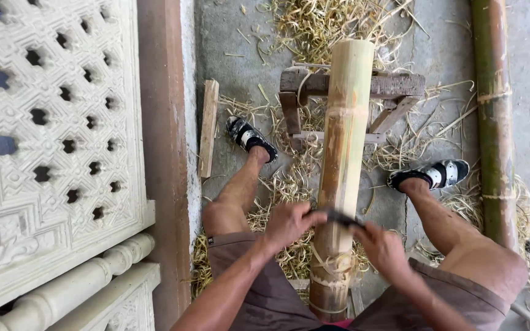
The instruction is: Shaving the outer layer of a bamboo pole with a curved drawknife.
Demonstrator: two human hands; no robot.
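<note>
Left hand [289,224] and right hand [383,248] are both gripping a dark blade [341,217] lying crosswise on the bamboo pole [342,153]. The pole's long axis is running 6 to 12 o'clock between the knees, resting on a wooden stand [400,86], shavings [289,184] lying around.

Both forearms reach forward between bent knees; the left hand [288,224] and right hand [383,247] are clenched, knuckles up.

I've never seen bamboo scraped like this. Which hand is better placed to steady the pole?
Probably the left hand: it already lies against the bamboo pole, gripping the dark blade, while the right hand sits beside it.
</note>
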